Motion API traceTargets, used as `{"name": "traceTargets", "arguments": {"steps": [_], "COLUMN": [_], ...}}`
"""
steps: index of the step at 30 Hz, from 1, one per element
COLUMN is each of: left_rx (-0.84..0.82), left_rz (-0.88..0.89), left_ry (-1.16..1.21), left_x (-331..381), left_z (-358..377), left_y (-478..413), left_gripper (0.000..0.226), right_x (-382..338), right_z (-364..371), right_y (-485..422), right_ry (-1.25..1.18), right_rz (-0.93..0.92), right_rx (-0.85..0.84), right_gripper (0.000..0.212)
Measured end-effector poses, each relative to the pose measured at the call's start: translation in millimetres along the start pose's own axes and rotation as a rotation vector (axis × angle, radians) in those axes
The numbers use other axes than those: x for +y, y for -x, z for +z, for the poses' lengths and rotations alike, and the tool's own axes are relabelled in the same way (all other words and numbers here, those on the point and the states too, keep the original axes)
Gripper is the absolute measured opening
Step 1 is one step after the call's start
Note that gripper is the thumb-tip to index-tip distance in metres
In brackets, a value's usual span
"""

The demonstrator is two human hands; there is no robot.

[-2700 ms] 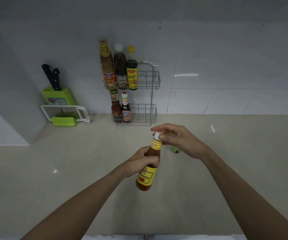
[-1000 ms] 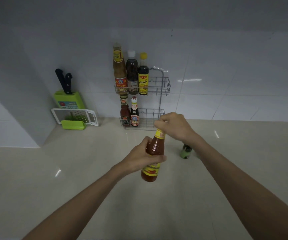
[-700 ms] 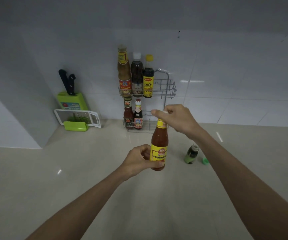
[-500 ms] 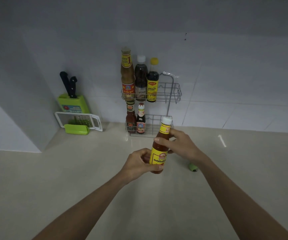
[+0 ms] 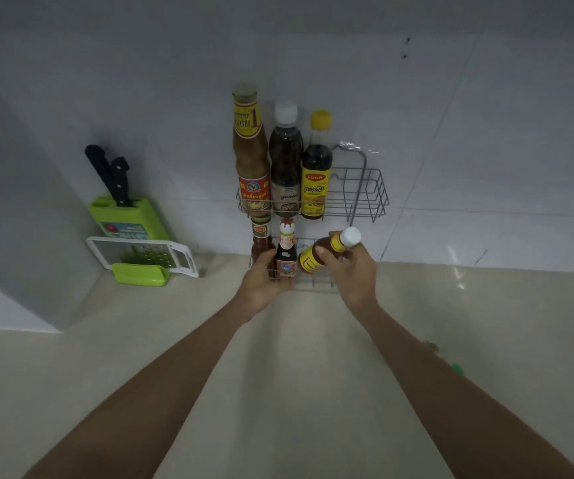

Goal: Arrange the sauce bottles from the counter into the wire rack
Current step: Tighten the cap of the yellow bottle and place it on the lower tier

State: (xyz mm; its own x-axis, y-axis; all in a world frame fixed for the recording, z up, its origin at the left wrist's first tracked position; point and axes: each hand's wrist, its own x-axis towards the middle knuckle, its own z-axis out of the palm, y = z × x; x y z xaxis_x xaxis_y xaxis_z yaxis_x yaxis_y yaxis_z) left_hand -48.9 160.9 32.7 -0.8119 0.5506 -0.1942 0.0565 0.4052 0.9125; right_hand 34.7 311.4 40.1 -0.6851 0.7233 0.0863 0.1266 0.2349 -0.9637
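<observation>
Tilting toward the wall with its white cap up and to the right, the chili sauce bottle [image 5: 327, 252] hung at the mouth of the wire rack's [image 5: 365, 195] lower basket, beside the two small bottles already standing there. It looked like a full bottle with a smooth wall and a glossy label, so probably fairly heavy for its size, stiff, and apt to slide in a loose hold; the body just under the shoulder seemed the safest place to take it. The right hand [image 5: 354, 274] had it there, thumb across the label's near side and fingers wrapped behind, closed firmly round the body. Left of that grip, the left hand [image 5: 264, 281] was curled against the basket's front wire and the dark small bottle [image 5: 286, 257], apparently steadying them; whether it truly clasped anything I could not tell. Above the grip, three tall bottles [image 5: 285, 160] filled the upper basket's left part.
</observation>
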Motion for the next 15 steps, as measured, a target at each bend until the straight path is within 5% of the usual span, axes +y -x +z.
{"name": "traceTargets", "arguments": {"steps": [7, 15], "left_rx": [0.056, 0.05], "left_rz": [0.055, 0.054], "left_ry": [0.011, 0.096], "left_x": [-1.4, -7.3], "left_z": [12.0, 18.3], "left_y": [-31.1, -36.6], "left_gripper": [0.054, 0.067], "right_x": [41.2, 47.1], "right_z": [28.2, 34.5], "right_y": [-24.8, -58.6], "right_ry": [0.066, 0.378], "right_rz": [-0.014, -0.028], "right_rx": [0.071, -0.109], "right_gripper": [0.034, 0.038]}}
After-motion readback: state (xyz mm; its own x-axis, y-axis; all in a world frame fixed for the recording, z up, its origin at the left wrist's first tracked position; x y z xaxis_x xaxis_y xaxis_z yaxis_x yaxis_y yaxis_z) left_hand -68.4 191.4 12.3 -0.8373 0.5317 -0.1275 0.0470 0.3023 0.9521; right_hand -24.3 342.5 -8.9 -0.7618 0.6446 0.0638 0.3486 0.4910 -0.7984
